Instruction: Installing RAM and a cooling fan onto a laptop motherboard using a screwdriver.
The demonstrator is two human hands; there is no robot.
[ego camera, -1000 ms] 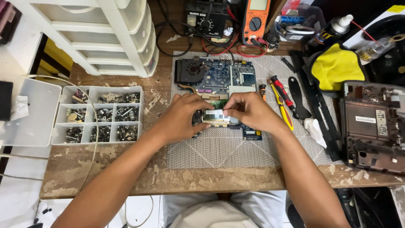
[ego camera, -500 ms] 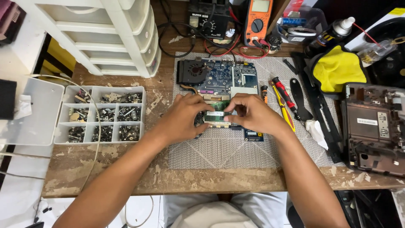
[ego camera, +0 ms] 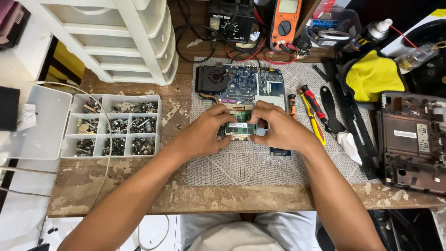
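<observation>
At the near edge of the blue circuit board (ego camera: 241,86), on the grey mat (ego camera: 246,162), you hold a small green memory module (ego camera: 240,128) between both hands. Your left hand (ego camera: 204,135) has its fingers curled, thumb and fingertips pinching the module's left end. Your right hand (ego camera: 281,130) is curled the same way, pinching the right end. The module lies flat, just below the board's black fan (ego camera: 213,80). Left of the board sits a white parts tray (ego camera: 111,125) of screws; right of it lie a red-handled screwdriver (ego camera: 313,104) and a yellow one (ego camera: 313,124) on the desk (ego camera: 116,195).
</observation>
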